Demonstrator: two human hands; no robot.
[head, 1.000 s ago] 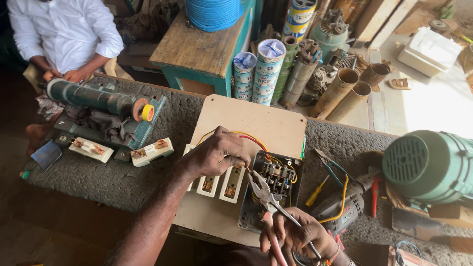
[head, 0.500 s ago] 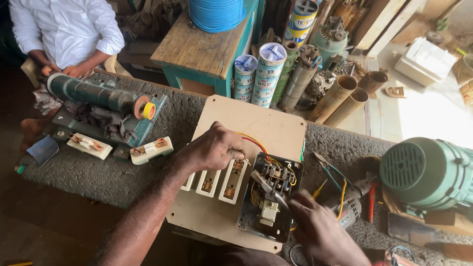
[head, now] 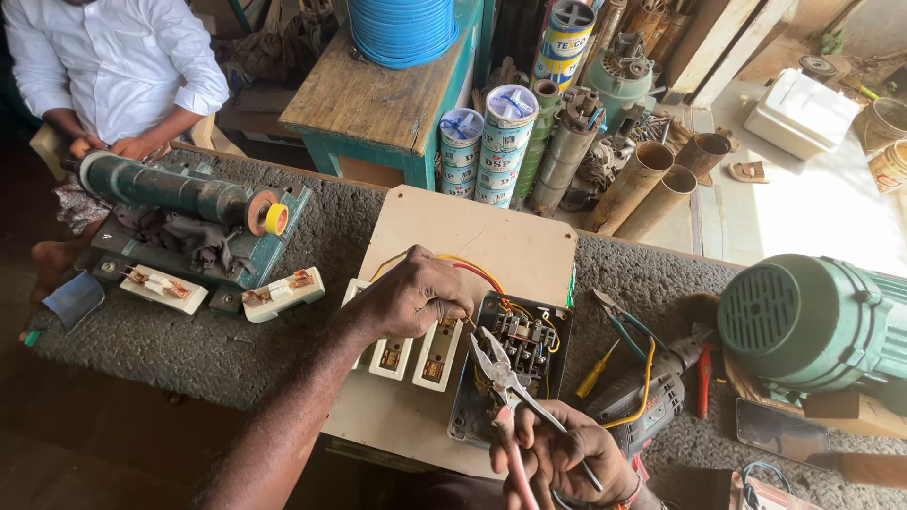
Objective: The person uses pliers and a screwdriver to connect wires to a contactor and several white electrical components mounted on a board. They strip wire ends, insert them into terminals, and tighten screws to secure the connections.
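A pale wooden board (head: 482, 241) lies on the rough dark bench. On it sit a row of white fuse holders (head: 408, 356) and a black open starter box (head: 515, 364) with coloured wires. My left hand (head: 416, 295) rests on the board over the fuse holders, its fingers pinching red and yellow wires (head: 477, 272) at the box's top left corner. My right hand (head: 562, 455) grips the handles of metal pliers (head: 503, 378), whose jaws point up into the box.
A green motor (head: 817, 321) stands at the right, with a drill (head: 647, 404), a yellow screwdriver (head: 597, 370) and another pair of pliers (head: 619, 316) beside the box. A green winding machine (head: 184, 212) sits at left. A person in a white shirt (head: 118, 61) sits behind it. Pipes and cans stand behind.
My right hand has drawn back toward me a little, so the pliers now point into the box from below. My left hand stays on the wires.
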